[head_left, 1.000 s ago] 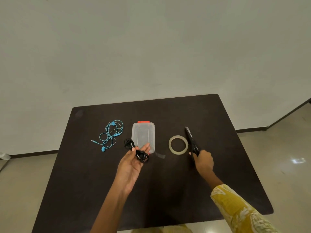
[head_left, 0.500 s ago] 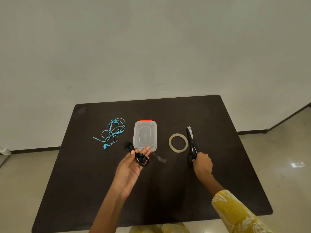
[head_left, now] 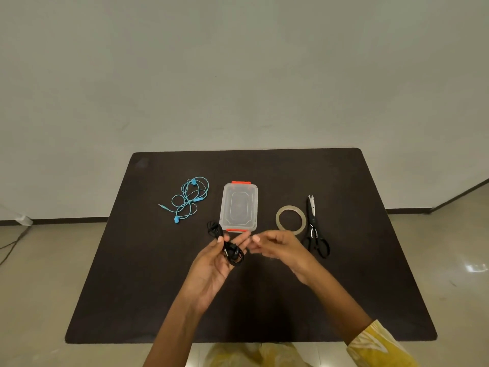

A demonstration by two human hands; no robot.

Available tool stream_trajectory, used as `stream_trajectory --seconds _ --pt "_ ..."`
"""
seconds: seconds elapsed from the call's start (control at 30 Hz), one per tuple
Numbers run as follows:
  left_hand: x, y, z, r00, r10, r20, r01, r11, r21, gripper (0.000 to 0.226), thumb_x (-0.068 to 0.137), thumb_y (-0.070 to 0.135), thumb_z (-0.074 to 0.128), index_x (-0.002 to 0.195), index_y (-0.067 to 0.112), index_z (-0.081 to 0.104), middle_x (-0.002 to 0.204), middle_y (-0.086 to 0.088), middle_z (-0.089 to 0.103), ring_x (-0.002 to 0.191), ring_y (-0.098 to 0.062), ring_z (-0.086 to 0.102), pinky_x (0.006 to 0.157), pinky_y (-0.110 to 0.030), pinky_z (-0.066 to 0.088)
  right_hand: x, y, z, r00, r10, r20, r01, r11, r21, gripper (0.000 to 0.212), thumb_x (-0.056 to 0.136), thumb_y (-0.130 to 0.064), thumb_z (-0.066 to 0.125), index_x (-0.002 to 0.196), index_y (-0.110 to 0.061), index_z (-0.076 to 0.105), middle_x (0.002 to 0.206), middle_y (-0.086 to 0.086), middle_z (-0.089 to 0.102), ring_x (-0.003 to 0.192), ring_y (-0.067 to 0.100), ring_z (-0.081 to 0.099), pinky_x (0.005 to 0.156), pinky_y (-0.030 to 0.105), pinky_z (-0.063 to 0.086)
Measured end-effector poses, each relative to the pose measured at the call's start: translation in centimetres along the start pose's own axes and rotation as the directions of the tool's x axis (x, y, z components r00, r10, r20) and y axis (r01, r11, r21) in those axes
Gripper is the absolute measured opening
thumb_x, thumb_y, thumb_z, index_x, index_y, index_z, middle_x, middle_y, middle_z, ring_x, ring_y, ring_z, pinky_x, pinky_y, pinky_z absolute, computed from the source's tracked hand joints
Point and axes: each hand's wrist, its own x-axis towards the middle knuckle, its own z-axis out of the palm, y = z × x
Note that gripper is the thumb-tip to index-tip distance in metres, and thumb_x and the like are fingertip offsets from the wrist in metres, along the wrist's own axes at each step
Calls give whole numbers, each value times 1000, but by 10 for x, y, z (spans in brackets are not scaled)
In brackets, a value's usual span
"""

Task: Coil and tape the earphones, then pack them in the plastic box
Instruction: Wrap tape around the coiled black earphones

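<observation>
Table: dark top, carries all the things.
Plastic box: lid closed, just beyond both hands.
Left hand: thumb and fingers hold the black earphones, a coiled bundle running from far-left to near-right.
Right hand: fingers loosely bent; if they pinch the tape piece, I cannot tell.
Key relation: bundle lies just left of the right fingertips.

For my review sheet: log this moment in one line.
left hand holds black earphones | right hand reaching in | plastic box closed
</observation>
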Motion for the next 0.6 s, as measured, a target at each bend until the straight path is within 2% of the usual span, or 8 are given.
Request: stream_trajectory --seconds 0.07,0.17,0.3,0.4,0.5,0.6 --pt "-4 2 1 1000 -5 -6 5 1000 31 16 94 19 44 94 7 55 127 -29 57 121 -32 56 95 -37 52 -1 -1 0 1000 21 3 -21 999 42 28 84 -31 68 102 -10 71 94 4 74 91 14 71 84 27 54" --pt "-11 6 3 999 -2 -41 7 992 122 16 94 19 43 94 8 55 125 -26 59 120 -32 57 101 -41 44 -1 -2 1 997 65 -28 -63 996 64 22 80 -23 73 97 -7 72 85 4 72 81 10 70 76 25 57" --pt "-17 6 7 985 33 -169 6 973 229 19 98 16 41 95 7 58 115 -25 65 110 -32 64 98 -43 46 -3 -5 11 989 85 -124 -95 992 -78 13 79 -20 75 88 -11 74 74 -1 70 73 7 67 70 24 57" --pt "-19 6 11 966 52 -254 12 969 245 21 100 15 40 97 5 58 109 -24 68 105 -32 66 91 -43 50 -7 -12 22 965 -113 -235 21 933 -360 4 79 -20 75 82 -17 75 74 -6 70 72 5 65 68 21 55" --pt "-21 9 15 958 61 -282 10 970 243 22 100 15 40 98 5 58 106 -23 70 102 -31 68 85 -42 53 -14 -19 36 914 -324 -245 88 747 -659 5 80 -23 73 84 -21 75 80 -9 71 70 0 62 67 14 50" --pt "-21 11 11 934 134 -330 -31 953 300 21 100 14 41 96 5 60 103 -18 70 100 -29 68 80 -39 55 -22 -26 47 851 -460 -255 97 614 -784 5 80 -24 72 80 -19 74 82 -8 66 65 1 55 57 6 37"
